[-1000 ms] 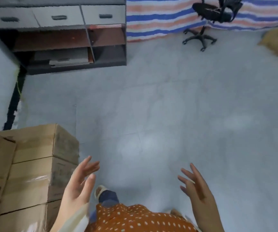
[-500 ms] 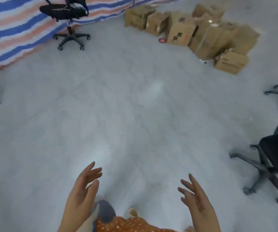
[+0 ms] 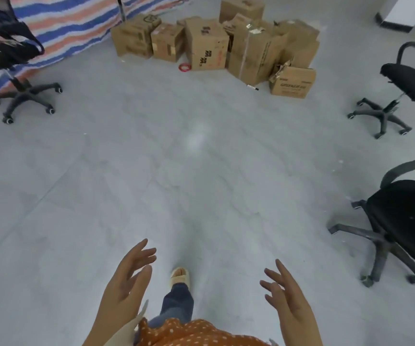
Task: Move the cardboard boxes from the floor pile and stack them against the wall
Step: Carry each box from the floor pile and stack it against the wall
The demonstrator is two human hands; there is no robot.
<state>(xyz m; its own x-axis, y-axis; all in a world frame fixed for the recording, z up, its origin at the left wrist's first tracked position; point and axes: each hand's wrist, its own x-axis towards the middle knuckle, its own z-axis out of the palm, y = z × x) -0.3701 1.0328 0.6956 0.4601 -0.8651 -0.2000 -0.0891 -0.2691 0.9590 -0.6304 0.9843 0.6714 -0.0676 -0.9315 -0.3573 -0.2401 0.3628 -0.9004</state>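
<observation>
We see the left hand [image 3: 126, 278] at 7 o'clock and right hand [image 3: 286, 293] at 5 o'clock, both empty, fingers spread loose. The pile of brown cardboard boxes [image 3: 216, 43] sits on the grey tiled floor [image 3: 151, 171] at 12 o'clock, well apart from both.

Three office chairs [image 3: 398, 221], two hands [image 3: 126, 280]
</observation>
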